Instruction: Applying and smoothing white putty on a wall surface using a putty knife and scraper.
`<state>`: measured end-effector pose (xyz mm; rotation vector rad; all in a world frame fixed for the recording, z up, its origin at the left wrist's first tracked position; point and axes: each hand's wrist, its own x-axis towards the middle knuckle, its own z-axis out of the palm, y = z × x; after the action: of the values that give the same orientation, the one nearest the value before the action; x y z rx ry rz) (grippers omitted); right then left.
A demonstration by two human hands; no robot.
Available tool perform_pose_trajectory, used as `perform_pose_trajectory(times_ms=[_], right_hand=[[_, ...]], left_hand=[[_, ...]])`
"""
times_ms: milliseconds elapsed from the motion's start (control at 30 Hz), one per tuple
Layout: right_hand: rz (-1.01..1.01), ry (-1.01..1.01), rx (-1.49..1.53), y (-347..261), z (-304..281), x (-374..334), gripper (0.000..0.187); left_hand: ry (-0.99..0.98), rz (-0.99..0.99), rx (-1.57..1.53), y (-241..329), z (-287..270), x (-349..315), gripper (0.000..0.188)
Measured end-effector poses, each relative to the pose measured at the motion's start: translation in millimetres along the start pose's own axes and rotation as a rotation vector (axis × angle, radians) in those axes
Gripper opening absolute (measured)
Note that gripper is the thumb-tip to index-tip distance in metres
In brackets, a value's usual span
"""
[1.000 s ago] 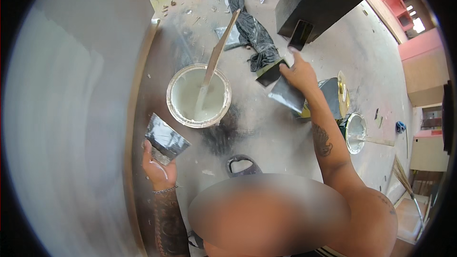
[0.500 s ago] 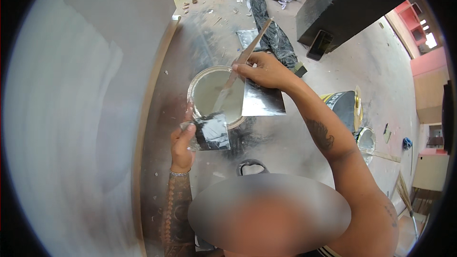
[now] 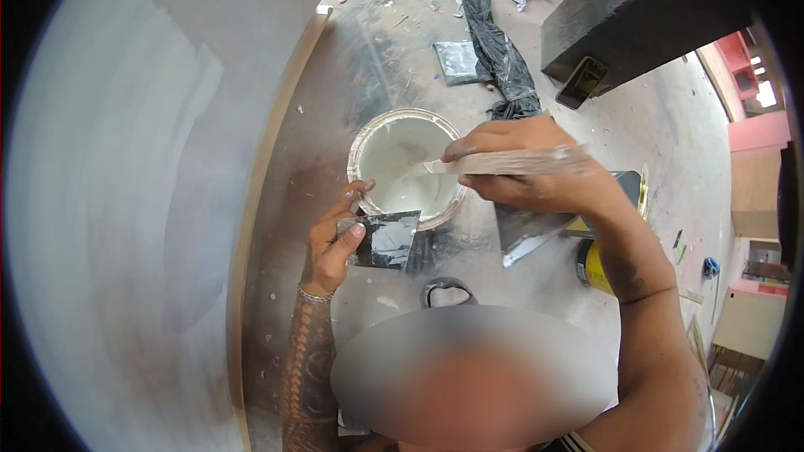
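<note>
Head view: right fingers [image 3: 484, 141] closed round wooden stick [image 3: 511, 162]; left fingers [image 3: 352, 237], partly spread, gripping smeared blade [image 3: 389, 240].

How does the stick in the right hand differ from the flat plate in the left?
Shape: the stick is long and narrow; the flat plate is broad and four-sided.
Colour: the stick is pale brown; the flat plate is dark with whitish patches.
Hold: the right hand grips the stick, tip over the bucket; the left hand grips the flat plate.
Shared: both carry pale smears.
</note>
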<state>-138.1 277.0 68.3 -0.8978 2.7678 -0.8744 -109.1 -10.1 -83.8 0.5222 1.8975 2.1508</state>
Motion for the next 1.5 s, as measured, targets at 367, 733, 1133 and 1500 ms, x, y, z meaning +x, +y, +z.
perform_pose_trajectory(times_ms=[367,733,1133,1500], right_hand=[[0.434,0.270,0.316,12.8,55.7,-21.2,0.018],[0.783,0.578,0.619,-1.3,65.8,-19.2,0.031],[0.431,0.676,0.311,-88.1,-66.9,-49.6,0.024],[0.267,0.838,0.098,-135.7,-130.6,-71.1,0.038]], left_hand=[[-0.061,-0.044,-0.112,-1.2,-0.2,3.9,0.022],[-0.060,0.015,-0.116,-2.4,-3.6,10.2,0.033],[0.297,-0.169,-0.288,38.8,-17.7,8.5,0.025],[0.273,-0.517,-0.669,53.3,43.5,41.7,0.029]])
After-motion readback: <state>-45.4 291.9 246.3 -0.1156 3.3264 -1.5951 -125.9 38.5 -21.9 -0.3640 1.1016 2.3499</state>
